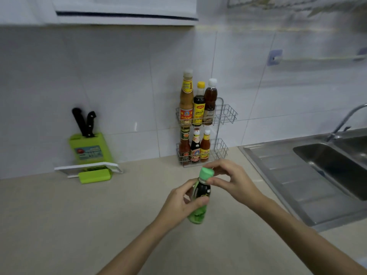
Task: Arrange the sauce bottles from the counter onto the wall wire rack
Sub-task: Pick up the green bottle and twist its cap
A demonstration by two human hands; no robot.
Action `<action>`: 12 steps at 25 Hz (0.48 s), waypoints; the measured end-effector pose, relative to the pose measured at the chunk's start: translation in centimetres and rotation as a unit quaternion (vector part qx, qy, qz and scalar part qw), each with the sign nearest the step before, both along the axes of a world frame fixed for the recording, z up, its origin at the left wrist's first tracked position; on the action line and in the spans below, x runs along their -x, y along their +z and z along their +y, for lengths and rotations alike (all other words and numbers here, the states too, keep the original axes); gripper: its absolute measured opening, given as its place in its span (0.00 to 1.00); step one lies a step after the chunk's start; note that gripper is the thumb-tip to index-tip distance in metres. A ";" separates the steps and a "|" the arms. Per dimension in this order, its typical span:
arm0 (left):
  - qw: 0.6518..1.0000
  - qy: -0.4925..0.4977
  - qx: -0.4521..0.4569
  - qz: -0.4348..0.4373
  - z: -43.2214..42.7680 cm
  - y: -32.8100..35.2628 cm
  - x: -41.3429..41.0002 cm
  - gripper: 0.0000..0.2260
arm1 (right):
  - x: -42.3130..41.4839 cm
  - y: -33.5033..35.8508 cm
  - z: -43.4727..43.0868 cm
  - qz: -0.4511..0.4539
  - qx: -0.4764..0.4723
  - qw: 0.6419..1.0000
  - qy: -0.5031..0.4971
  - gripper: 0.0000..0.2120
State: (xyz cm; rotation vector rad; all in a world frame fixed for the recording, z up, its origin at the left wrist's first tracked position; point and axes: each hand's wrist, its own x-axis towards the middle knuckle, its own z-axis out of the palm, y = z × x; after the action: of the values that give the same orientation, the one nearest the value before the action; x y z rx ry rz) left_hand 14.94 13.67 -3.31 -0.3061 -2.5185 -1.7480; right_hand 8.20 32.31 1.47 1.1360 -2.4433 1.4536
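A dark sauce bottle [202, 192] with a green cap and green label is held above the counter, tilted slightly right. My left hand [179, 203] grips its body. My right hand [231, 180] pinches the green cap with thumb and fingers. Behind it, a two-tier wire rack [227, 114] stands against the tiled wall. Three tall bottles [197, 104] fill the left part of its upper tier. Three smaller bottles [195, 148] sit in the lower tier. The right end of each tier holds nothing.
A green knife block [89, 149] with two black-handled knives stands at the left by the wall, with a white-and-green slicer [93, 173] in front. A steel sink [325, 171] with a tap [345, 120] lies to the right. The beige counter [79, 225] stretches below.
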 end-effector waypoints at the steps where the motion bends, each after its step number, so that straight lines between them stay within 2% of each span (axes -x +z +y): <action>1: 1.000 0.008 -0.004 0.005 -0.1 0.4 -0.2 0.20 | -0.2 0.1 -0.3 0.014 0.008 1.000 -0.006 0.15; 3: 1.000 0.020 -0.007 0.019 0.0 1.2 -0.4 0.20 | -0.2 0.8 -0.9 0.037 0.018 0.999 -0.031 0.14; 5: 0.999 0.026 -0.016 0.029 0.3 2.0 -0.3 0.20 | -0.1 2.0 -1.3 0.059 0.026 0.996 -0.061 0.19; 8: 0.997 0.048 -0.041 0.038 0.6 3.2 0.0 0.22 | -0.5 3.6 -1.3 0.031 0.087 0.995 -0.036 0.25; 10: 0.996 0.058 -0.050 0.036 0.3 3.6 0.3 0.24 | -0.5 4.7 -0.9 0.029 0.100 0.994 -0.033 0.22; 12: 0.998 0.044 -0.037 0.031 0.3 3.9 0.4 0.25 | 0.3 5.5 -0.3 0.085 0.042 0.994 -0.057 0.16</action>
State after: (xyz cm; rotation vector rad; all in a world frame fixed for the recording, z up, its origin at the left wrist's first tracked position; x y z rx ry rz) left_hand 14.53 13.95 0.56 -0.2379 -2.3806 -1.7667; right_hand 7.91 32.03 6.98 1.0386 -2.2712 1.3535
